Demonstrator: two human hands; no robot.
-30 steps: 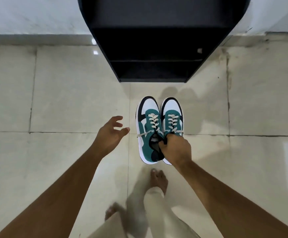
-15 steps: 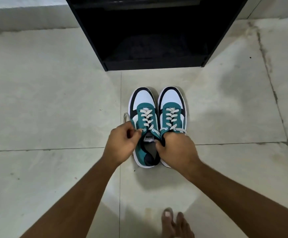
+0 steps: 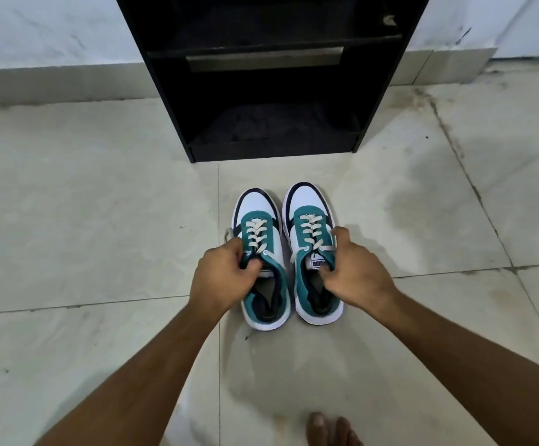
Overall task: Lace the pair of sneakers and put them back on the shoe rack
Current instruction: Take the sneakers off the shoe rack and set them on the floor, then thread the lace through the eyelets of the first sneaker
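A: Floor (image 3: pixel 84 220) of pale glossy tiles fills most of the view, and a black open-fronted shoe rack (image 3: pixel 271 91) stands at the far edge against the white wall (image 3: pixel 46 24), its top cut off by the frame.

B: And inside the rack?

A: Too dark to tell; the bottom shelf shows only a dim, dusty surface.

B: Where are the shoes?

A: On the floor just in front of the rack, toes toward it, side by side and slightly apart: a teal, white and navy left sneaker (image 3: pixel 263 262) and its matching right sneaker (image 3: pixel 315 252), both with cream laces threaded.

B: The arms?

A: Both bare forearms reach forward from the lower corners. The left hand (image 3: pixel 221 278) curls its grip around the left sneaker's collar edge, fingers tucked inside the opening. The right hand (image 3: pixel 353 273) pinches the right sneaker's outer collar, thumb inside by the tongue label, forefinger along the side.

B: Anything else?

A: Bare toes (image 3: pixel 329 429) at the bottom edge, mostly cut off.
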